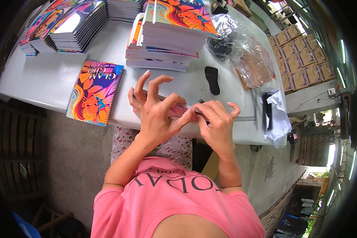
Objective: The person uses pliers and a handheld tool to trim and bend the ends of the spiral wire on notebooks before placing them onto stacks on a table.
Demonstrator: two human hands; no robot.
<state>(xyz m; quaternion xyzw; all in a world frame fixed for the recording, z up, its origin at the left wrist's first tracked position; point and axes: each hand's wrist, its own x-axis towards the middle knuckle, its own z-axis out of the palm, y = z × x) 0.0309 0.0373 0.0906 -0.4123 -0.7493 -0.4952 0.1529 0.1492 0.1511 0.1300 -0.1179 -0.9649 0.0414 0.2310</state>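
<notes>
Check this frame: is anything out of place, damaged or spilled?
Two things, mildly: the spiral-bound notebook at left has coil ends sticking out past its cover, as if untrimmed, and crumpled white paper looks untidy at the table's near right corner. No spill shows.

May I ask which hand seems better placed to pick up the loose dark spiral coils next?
Probably the right hand: it sits nearer the loose dark spiral coils than the left hand.
</notes>
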